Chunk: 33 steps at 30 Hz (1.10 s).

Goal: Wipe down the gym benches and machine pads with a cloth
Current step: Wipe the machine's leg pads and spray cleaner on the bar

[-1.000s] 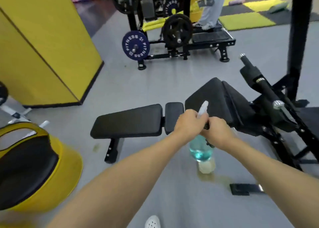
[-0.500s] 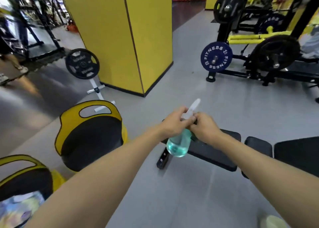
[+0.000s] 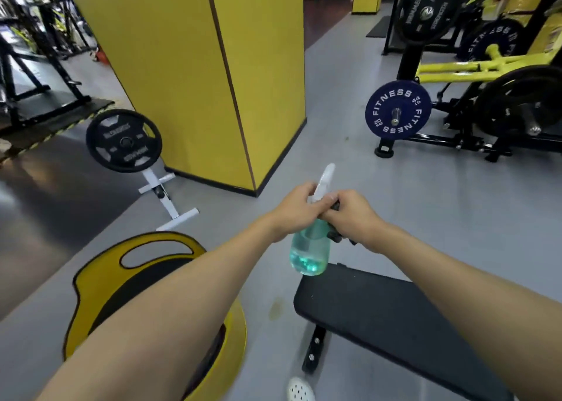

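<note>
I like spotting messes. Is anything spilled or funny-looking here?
A small yellowish smudge marks the grey floor beside the black bench, near its end. Wet or dry, I cannot tell. Nothing else stands out.

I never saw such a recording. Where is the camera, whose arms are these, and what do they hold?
No machine here: the camera sits on a person's head, looking forward and down, so you see their own bare arms. The left hand and right hand both have their grip on the top of a spray bottle of bluish liquid. Something dark under the right hand I cannot identify. Below stand a black bench and a yellow-and-black seat on the grey floor.
</note>
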Tool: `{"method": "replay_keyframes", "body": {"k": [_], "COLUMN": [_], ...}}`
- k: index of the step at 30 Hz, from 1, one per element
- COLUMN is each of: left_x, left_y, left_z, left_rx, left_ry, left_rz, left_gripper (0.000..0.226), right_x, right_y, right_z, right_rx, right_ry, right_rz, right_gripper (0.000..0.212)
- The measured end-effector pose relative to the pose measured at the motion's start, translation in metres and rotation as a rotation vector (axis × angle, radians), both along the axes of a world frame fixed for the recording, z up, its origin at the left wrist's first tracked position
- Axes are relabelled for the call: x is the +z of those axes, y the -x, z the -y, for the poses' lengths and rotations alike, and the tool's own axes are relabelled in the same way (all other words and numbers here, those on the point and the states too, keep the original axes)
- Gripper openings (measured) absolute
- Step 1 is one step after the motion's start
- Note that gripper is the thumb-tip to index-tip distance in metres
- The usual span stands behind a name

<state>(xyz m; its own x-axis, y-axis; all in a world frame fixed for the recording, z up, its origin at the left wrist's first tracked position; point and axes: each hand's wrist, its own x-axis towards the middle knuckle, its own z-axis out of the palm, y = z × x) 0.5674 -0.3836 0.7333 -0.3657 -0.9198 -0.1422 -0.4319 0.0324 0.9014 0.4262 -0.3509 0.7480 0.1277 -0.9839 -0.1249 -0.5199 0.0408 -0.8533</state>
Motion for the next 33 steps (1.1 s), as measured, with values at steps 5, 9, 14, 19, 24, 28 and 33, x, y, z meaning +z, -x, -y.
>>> {"method": "replay_keyframes", "body": {"k": [5,9,14,19,24,28,33], "left_x": [0.016,0.024,0.011,-0.03,-0.041,-0.037,-0.024], "left_y": [-0.01,0.001,0.037,0.084,0.154,0.236,0.344], "left_z": [0.133,0.237,0.372,0.51,0.573,0.58,0.563], "left_rx": [-0.078,-0.208,-0.394,-0.538,-0.788,-1.026,-1.279], "left_ry": [-0.004,-0.022,0.015,0.004,-0.023,-0.018,-0.036], "left_rz": [0.02,0.091,0.115,0.109,0.091,0.07,0.042], "left_gripper": [0.02,0.028,0.02,0.032,0.03,0.031,0.034], "right_x": [0.009,0.013,-0.007,-0.036,-0.042,-0.033,-0.02], "right_y": [-0.015,-0.009,0.016,0.043,0.085,0.134,0.209], "right_z": [0.129,0.215,0.329,0.442,0.484,0.473,0.449], "right_rx": [-0.063,-0.159,-0.352,-0.524,-0.792,-1.039,-1.294], "right_ry": [-0.048,-0.061,-0.028,-0.043,-0.113,-0.092,-0.043], "right_rz": [0.018,0.055,0.09,0.129,0.154,0.17,0.158], "right_gripper": [0.016,0.02,0.021,0.014,0.017,0.017,0.015]}}
